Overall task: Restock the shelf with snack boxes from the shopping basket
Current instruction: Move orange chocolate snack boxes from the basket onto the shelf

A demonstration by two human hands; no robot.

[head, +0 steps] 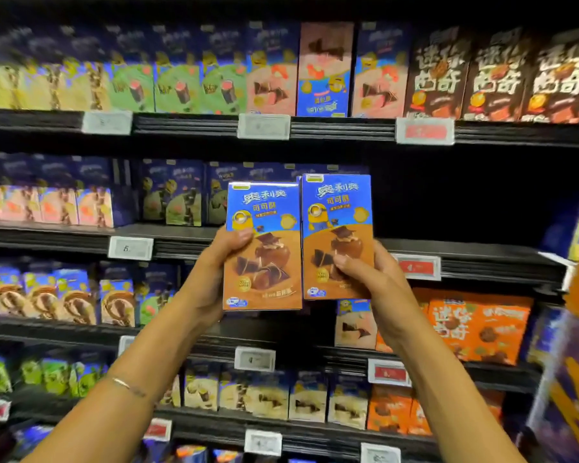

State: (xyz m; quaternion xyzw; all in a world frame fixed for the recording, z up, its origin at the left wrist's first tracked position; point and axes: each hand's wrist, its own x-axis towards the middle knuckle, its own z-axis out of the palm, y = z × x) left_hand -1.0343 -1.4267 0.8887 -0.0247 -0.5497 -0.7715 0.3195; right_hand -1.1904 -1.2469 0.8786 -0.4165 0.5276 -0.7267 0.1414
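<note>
Blue-and-brown upright snack boxes

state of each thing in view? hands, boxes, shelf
left box: upright, held up, front to camera
right box: upright, held beside left box, slightly higher
left hand: grips left box, thumb on front
right hand: grips right box
second shelf: boxes at left, dark gap at right

We reach both bare forearms up from the lower corners of the frame, converging toward the middle. Our left hand grips the left snack box by its left edge, thumb laid across the front. Our right hand grips the right snack box near its lower right edge, thumb pressed on the front.
</note>
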